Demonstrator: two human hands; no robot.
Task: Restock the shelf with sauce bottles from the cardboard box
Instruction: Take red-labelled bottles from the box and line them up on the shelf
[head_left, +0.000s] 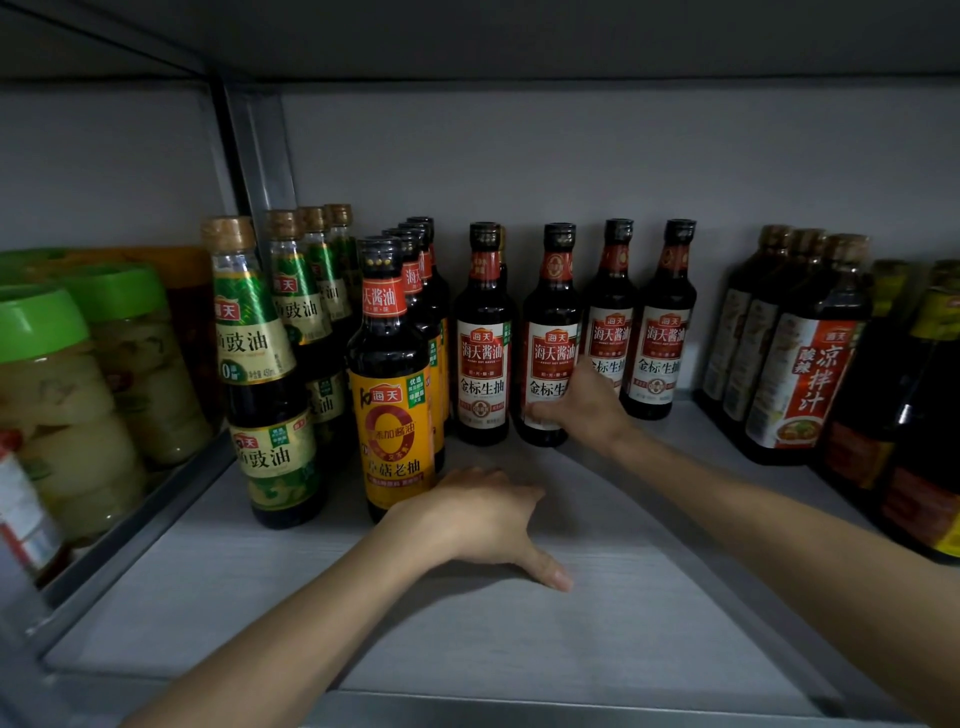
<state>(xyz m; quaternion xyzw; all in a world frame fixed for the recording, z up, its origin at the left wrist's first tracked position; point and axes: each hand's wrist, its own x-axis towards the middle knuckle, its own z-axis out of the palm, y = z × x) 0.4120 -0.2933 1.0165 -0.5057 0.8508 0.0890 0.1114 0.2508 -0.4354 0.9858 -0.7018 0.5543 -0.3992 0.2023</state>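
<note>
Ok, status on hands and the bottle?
Right hand grips red-label soy bottle, upright on shelf. Left hand rests beside yellow-label bottle. Nothing in front.

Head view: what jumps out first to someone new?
The right hand, stretched to the back of the shelf, grips the low part of a red-label soy sauce bottle, second in a row of four. Nearer, the left hand rests on the shelf beside a yellow-label bottle. Green-lidded jars fill the far left.
</note>
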